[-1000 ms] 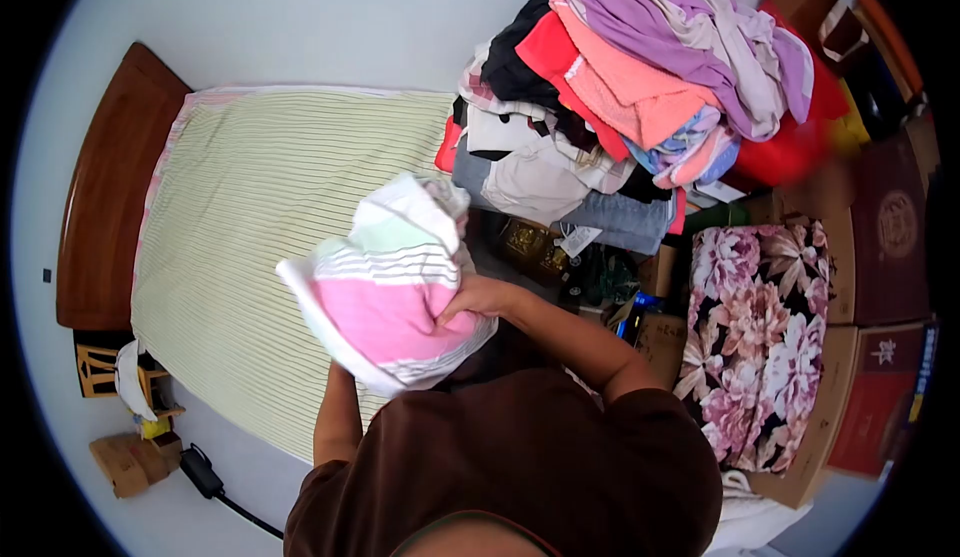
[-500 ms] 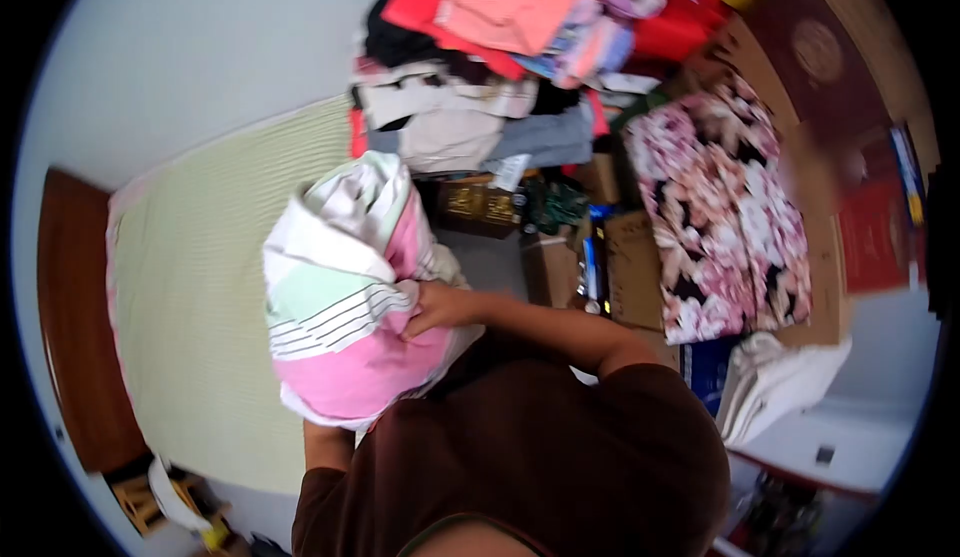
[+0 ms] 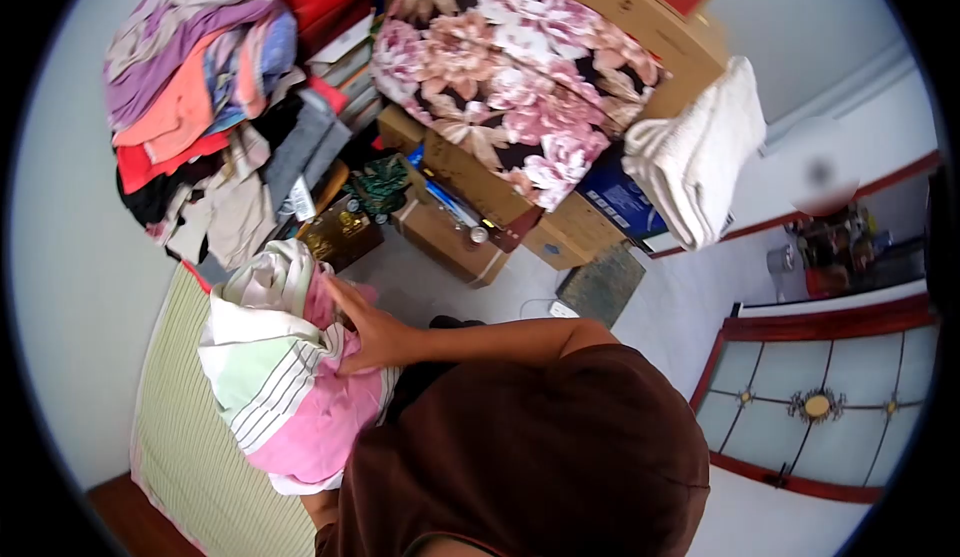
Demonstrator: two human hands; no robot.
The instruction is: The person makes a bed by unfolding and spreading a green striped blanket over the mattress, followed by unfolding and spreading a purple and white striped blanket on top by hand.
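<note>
A bundled cloth point(image 3: 300, 397) in pink, pale green and white, with thin dark stripes, is held against the front of my body at the left. My right hand point(image 3: 372, 332) rests on its right side, thumb raised and fingers partly sunk in the folds. My left hand is hidden beneath the cloth; only a bit of the left forearm point(image 3: 322, 507) shows below it. Just under the bundle lies the bed with a green striped sheet point(image 3: 200, 437). Beyond it rises a pile of clothes point(image 3: 165, 137).
Boxes covered by a floral cloth point(image 3: 520, 67) stand at the top. A folded white cloth point(image 3: 700, 157) lies to their right. An open cardboard box point(image 3: 450, 242) is on the floor near a dark mat point(image 3: 602, 287). A red-framed glass door point(image 3: 815, 397) is at the right.
The view has swung to the right, so the bed and clothes pile sit further left and the door shows. The cloth is gathered into a more compact bundle, still held.
</note>
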